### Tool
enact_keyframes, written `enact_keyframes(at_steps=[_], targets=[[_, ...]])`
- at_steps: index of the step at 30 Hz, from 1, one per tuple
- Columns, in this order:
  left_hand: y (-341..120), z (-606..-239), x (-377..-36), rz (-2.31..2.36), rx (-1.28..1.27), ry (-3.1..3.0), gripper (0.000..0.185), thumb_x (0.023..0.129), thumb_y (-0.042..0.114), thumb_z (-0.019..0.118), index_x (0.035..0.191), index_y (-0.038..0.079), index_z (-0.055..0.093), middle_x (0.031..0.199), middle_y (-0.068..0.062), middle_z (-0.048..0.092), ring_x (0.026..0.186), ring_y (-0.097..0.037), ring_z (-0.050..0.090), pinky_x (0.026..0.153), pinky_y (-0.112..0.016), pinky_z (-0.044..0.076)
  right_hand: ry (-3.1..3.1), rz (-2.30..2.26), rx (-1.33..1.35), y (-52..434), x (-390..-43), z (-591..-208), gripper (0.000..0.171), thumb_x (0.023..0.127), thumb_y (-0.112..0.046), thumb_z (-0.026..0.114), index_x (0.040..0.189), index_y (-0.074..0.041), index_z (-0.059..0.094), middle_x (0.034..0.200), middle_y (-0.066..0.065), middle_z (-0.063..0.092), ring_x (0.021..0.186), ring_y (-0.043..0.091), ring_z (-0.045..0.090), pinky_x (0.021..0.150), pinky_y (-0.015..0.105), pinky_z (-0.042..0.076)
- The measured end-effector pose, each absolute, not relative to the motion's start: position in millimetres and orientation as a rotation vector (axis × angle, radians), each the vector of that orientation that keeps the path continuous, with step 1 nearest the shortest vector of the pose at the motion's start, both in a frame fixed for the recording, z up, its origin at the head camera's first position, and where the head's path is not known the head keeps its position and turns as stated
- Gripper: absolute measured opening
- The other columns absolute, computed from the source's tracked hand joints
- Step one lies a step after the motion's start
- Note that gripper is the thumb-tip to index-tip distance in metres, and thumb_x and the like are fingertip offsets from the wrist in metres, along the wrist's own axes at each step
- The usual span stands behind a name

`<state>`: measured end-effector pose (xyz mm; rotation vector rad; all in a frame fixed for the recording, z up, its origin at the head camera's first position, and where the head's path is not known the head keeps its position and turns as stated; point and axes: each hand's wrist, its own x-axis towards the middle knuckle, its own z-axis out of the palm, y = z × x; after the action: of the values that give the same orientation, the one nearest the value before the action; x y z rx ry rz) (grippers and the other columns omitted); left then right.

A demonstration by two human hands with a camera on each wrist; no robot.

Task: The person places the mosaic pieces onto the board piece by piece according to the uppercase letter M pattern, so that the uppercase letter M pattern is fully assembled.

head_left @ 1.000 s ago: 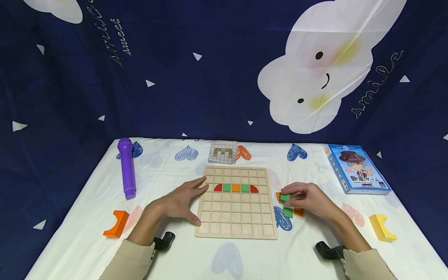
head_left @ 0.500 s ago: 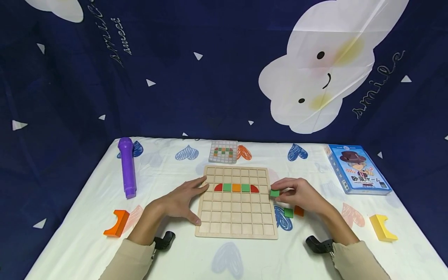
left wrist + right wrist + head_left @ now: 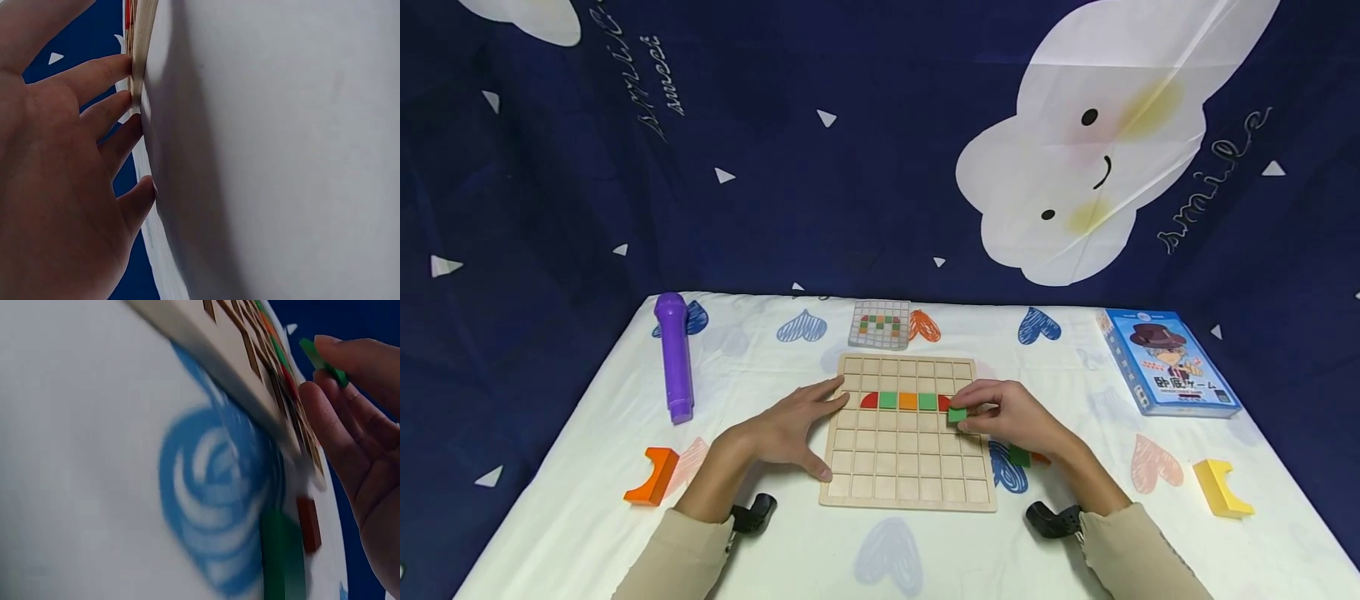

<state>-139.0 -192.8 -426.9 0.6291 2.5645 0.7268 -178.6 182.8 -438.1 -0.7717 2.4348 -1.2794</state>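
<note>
A wooden grid board [image 3: 906, 467] lies in the middle of the table. Across one of its rows runs a line of colored tiles: a red quarter-round [image 3: 869, 402], green, an orange square [image 3: 907, 402], green, and a red one at the right end, partly covered. Over that right end, my right hand [image 3: 1011, 412] pinches a small green square tile [image 3: 957, 415] between thumb and fingers; the right wrist view shows the held tile [image 3: 324, 362] tilted. Fingers spread, my left hand [image 3: 786, 425] rests against the board's left edge, fingertips and thumb at its side [image 3: 142, 50].
Right of the board, partly under my right forearm, lie a loose green tile [image 3: 1018, 456] and an orange tile [image 3: 1040, 458]. Behind the board is a pattern card [image 3: 880, 325]. Farther out are a purple microphone [image 3: 675, 358], orange arch [image 3: 655, 477], yellow arch [image 3: 1221, 489] and blue box [image 3: 1172, 362].
My right hand has moved left from the loose tiles beside the board to above its right side, carrying the green tile. The left hand stays at the board's left edge.
</note>
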Motion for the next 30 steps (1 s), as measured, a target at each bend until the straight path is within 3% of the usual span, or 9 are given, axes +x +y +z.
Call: enact_keyframes(at_steps=[11, 18, 21, 30], targets=[[-192.2, -428.7, -139.8, 0.727, 0.628, 2.569, 0.115, 0.064, 0.042, 0.094, 0.158, 0.008, 0.038, 0.174, -0.010, 0.016, 0.159, -0.041, 0.019, 0.125, -0.064, 0.024, 2.371, -1.287, -0.888, 148.1, -181.7, -443.5, 0.026, 0.087, -0.017, 0.081, 0.113, -0.013, 0.079, 0.120, 0.006, 0.075, 0.104, 0.006, 0.064, 0.077, 0.019, 0.057], [-192.6, -428.3, -139.8, 0.718, 0.629, 2.571, 0.115, 0.064, 0.043, 0.094, 0.158, 0.008, 0.038, 0.174, -0.009, 0.016, 0.159, -0.040, 0.019, 0.126, -0.064, 0.024, 2.336, -1.278, -0.988, 120.8, -182.7, -442.5, 0.028, 0.087, -0.016, 0.080, 0.115, -0.011, 0.078, 0.120, 0.005, 0.076, 0.112, 0.018, 0.069, 0.087, 0.021, 0.057], [-192.8, -428.0, -140.1, 0.704, 0.634, 2.578, 0.115, 0.064, 0.045, 0.094, 0.158, 0.009, 0.038, 0.174, -0.009, 0.016, 0.159, -0.041, 0.019, 0.125, -0.065, 0.023, 2.355, -1.259, -0.971, 108.2, -182.4, -440.1, 0.027, 0.087, -0.017, 0.081, 0.114, -0.013, 0.079, 0.120, 0.001, 0.076, 0.115, 0.016, 0.068, 0.089, 0.022, 0.057], [-194.1, -427.0, -140.0, 0.679, 0.653, 2.592, 0.114, 0.065, 0.048, 0.093, 0.157, 0.009, 0.039, 0.173, -0.010, 0.018, 0.158, -0.041, 0.021, 0.124, -0.066, 0.024, 2.362, -1.308, -0.948, 78.5, -178.4, -442.8, 0.020, 0.086, -0.014, 0.082, 0.106, -0.014, 0.081, 0.107, -0.002, 0.075, 0.090, 0.006, 0.066, 0.078, 0.020, 0.056]])
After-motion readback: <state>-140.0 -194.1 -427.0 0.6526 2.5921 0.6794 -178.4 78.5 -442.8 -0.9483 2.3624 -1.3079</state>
